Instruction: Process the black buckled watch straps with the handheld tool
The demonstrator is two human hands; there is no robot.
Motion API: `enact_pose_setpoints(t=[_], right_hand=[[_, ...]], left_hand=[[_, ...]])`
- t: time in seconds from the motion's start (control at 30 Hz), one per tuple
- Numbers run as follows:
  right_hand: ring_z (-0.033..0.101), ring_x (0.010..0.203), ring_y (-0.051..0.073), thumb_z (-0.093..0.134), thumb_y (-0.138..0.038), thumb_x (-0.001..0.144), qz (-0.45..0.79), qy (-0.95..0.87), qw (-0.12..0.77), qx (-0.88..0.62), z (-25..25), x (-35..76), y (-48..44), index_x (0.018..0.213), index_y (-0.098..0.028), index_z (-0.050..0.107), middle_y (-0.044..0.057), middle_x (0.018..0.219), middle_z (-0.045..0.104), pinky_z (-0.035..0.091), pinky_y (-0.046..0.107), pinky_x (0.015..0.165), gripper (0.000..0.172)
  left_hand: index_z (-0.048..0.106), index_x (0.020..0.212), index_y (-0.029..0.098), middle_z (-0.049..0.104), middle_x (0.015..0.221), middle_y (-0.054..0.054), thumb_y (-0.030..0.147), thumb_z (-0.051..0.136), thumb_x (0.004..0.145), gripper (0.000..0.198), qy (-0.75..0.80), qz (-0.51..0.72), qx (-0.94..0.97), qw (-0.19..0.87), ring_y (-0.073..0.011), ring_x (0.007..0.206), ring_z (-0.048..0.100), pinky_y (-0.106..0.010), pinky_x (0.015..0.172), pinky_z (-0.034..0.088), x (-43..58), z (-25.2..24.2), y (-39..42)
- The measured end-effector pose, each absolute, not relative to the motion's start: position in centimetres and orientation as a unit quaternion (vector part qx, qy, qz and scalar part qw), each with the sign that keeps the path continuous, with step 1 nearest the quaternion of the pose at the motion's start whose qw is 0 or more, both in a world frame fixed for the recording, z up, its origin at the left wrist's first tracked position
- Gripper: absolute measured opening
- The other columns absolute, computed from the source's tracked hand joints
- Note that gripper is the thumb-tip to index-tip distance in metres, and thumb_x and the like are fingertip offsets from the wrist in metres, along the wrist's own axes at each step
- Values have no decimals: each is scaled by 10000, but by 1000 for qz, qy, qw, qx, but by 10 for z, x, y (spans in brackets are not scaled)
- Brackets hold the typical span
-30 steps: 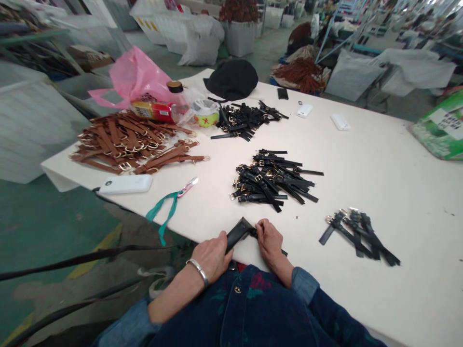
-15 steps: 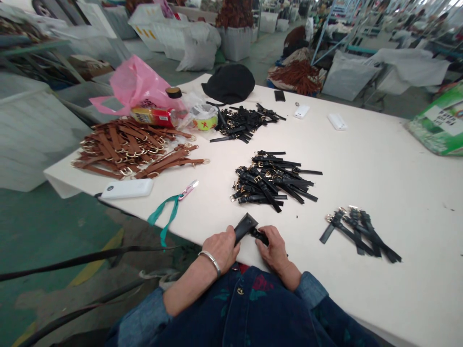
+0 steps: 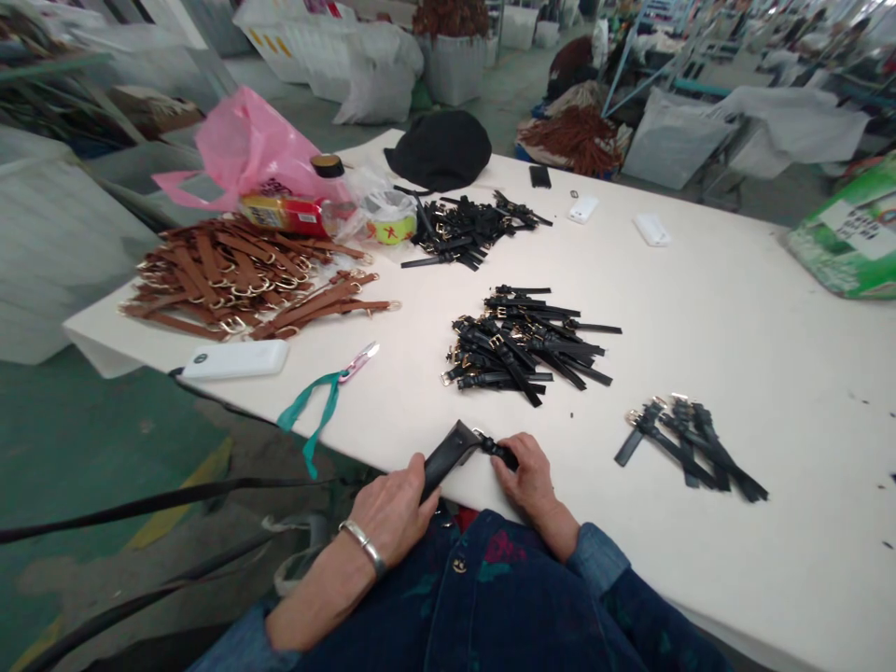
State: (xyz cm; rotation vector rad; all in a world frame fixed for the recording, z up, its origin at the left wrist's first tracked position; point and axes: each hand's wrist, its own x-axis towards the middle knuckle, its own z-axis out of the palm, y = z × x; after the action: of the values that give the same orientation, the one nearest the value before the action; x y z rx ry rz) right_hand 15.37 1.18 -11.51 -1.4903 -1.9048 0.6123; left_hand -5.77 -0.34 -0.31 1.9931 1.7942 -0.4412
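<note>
- Black leather watch strap (image 3: 446, 457) lies at the table's near edge, slanting up from under the left hand (image 3: 388, 511), its wide end pressed between fingers and thumb.
- Right hand (image 3: 533, 478) sits just beside it, fingers curled closed on a narrow black piece with a small metal buckle (image 3: 499, 452); whether that is the same strap or a second one, the view does not settle.
- Both hands are apart, bridged only by the black leather, and both rest on the white worktable (image 3: 784, 579).
- Silver bangle (image 3: 364, 548) circles the left wrist, above a dark floral denim lap (image 3: 483, 597).
- Pink-handled thread snips (image 3: 360, 362), tied with a teal ribbon (image 3: 312, 415), lie near the left hand, with a white power bank (image 3: 234, 359) beyond.
- Black straps with gold buckles form a heap (image 3: 522, 345) ahead of the hands; a smaller bunch (image 3: 690, 448) lies to the right, another (image 3: 466, 231) farther on.
- Tan leather straps with metal rings (image 3: 224, 280) are spread at the far left, below a pink plastic bag (image 3: 245, 149).
- White sacks (image 3: 378, 79) and a brown strap heap (image 3: 574, 140) stand on the factory floor beyond the table.
</note>
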Motion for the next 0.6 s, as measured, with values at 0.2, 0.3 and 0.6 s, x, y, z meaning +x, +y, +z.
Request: enact_pose_setpoints(t=[0.2, 0.3, 0.6], right_hand=[[494, 783, 188, 531, -219, 743, 236, -719, 319, -571, -116, 154, 13, 881, -187, 570, 50, 796, 540, 421, 320, 711, 146], [495, 789, 189, 535, -225, 741, 234, -720, 319, -571, -117, 154, 13, 886, -186, 572, 51, 800, 542, 421, 321, 716, 154], [508, 770, 185, 542, -239, 738, 230, -719, 327, -569, -118, 155, 14, 868, -190, 585, 47, 778, 549, 428, 312, 703, 146]], left_hand=[[428, 999, 177, 661, 793, -99, 409, 365, 819, 300, 644, -151, 719, 215, -272, 765, 640, -350, 634, 470, -45, -10, 0], [422, 989, 174, 658, 801, -99, 412, 355, 821, 298, 647, -144, 718, 213, -269, 773, 638, -348, 641, 471, -36, -12, 10], [425, 994, 177, 653, 844, -118, 433, 361, 825, 313, 653, -149, 713, 207, -265, 813, 630, -349, 669, 461, -39, -8, 26]])
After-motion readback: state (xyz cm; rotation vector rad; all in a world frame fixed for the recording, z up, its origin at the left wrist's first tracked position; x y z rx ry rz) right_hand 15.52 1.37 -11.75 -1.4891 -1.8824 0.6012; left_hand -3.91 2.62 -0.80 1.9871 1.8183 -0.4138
